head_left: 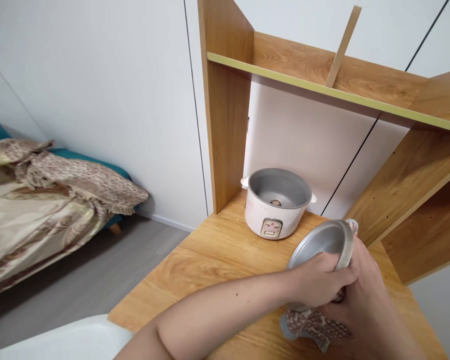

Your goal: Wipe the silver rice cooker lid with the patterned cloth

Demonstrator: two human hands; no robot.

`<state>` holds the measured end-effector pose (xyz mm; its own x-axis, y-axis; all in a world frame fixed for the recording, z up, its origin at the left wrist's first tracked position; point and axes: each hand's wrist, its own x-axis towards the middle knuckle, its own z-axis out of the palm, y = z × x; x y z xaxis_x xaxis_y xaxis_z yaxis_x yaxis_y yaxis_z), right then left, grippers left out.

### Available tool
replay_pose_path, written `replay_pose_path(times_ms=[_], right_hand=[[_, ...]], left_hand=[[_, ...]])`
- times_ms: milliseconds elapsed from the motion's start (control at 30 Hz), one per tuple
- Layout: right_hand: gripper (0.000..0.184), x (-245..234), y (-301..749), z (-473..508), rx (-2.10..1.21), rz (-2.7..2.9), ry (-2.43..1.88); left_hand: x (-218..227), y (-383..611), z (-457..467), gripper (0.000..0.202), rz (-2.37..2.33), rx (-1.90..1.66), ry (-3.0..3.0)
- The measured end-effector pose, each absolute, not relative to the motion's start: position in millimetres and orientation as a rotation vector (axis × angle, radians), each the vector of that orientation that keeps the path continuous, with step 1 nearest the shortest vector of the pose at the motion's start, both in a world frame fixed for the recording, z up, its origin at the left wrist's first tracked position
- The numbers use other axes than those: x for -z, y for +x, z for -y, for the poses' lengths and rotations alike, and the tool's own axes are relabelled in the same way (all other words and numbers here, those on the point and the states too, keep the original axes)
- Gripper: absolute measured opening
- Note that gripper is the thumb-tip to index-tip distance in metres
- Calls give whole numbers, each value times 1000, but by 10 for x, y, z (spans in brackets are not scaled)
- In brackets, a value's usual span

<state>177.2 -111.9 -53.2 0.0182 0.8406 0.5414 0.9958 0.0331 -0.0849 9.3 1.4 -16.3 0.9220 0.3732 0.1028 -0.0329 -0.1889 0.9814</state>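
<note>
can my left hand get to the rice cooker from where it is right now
Probably yes. The cooker stands open on the desk just beyond the left hand, with bare wood between them. But that hand is gripping the metal pot along with the right hand and cloth, so it isn't free.

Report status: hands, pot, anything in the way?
Left hand grips inner pot. Right hand holds patterned cloth against it. Rice cooker sits open behind, apart.
</note>
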Motion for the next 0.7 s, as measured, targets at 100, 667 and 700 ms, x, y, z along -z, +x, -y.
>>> replay_pose_path(times_ms=[100,667,700], right_hand=[[150,657,1629,1156,533,1761,-1894],[130,326,1825,1237,228,1833,-1797],[132,380,1815,1251,275,1857,-1798]], left_hand=[[152,78,-26,21,-211,-419,1723],[242,156,77,28,-245,-260,1571],[259,155,78,32,-261,-270,1550]])
